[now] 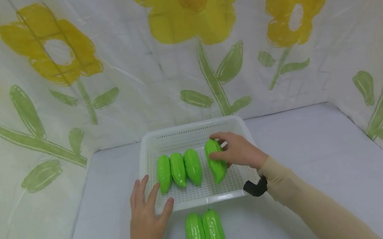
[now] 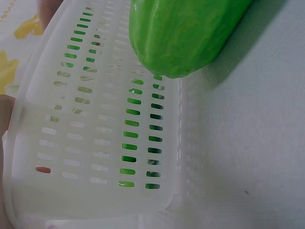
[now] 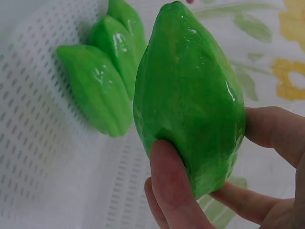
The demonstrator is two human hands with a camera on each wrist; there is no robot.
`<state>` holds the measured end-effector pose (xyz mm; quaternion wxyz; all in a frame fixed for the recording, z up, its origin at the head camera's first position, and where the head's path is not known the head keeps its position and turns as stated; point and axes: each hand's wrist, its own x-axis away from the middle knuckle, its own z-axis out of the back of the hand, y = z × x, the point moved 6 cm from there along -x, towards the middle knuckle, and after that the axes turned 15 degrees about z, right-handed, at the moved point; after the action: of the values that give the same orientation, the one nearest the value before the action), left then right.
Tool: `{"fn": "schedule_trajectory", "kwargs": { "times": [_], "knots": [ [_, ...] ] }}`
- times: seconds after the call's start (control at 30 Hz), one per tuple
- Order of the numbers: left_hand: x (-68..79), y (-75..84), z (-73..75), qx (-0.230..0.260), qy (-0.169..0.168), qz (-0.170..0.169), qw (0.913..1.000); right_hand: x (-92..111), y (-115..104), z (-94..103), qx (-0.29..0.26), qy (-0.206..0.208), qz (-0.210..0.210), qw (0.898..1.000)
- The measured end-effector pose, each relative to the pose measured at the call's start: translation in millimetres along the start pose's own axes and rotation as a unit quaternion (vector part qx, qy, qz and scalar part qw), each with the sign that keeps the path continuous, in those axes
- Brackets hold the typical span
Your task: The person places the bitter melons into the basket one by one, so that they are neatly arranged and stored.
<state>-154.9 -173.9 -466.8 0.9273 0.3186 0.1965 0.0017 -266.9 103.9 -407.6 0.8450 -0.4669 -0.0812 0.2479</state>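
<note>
My right hand [image 1: 237,150] grips a glossy green ridged gourd [image 1: 215,162] over the right half of a white perforated basket [image 1: 209,200]. Thumb and fingers hold that gourd [image 3: 190,95] around its lower part in the right wrist view, its narrower end pointing up. Three similar gourds [image 1: 179,171] lie side by side in the basket's left half. At the basket's front left corner, my left hand [image 1: 149,225] has its fingers spread, fingertips over the rim. Through the slots of the basket wall [image 2: 102,129], green shows in the left wrist view.
Two more green gourds [image 1: 205,238] lie together on the white table [image 1: 306,159] in front of the basket, right of the left hand. Behind and along the sides hangs a white cloth [image 1: 141,98] painted with yellow flowers.
</note>
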Motion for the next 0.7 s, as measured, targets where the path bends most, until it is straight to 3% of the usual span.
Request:
{"fn": "schedule_trajectory", "kwargs": {
  "times": [0.4,0.7],
  "knots": [
    [-0.7,0.7,1.1,0.003,0.007,-0.009,0.9999,-15.9,12.0,-0.1,0.019,-0.013,-0.03,0.999],
    [-0.6,1.2,1.5,0.005,0.004,-0.005,1.0,-35.9,23.0,-12.8,0.032,-0.042,-0.039,0.998]
  ]
}}
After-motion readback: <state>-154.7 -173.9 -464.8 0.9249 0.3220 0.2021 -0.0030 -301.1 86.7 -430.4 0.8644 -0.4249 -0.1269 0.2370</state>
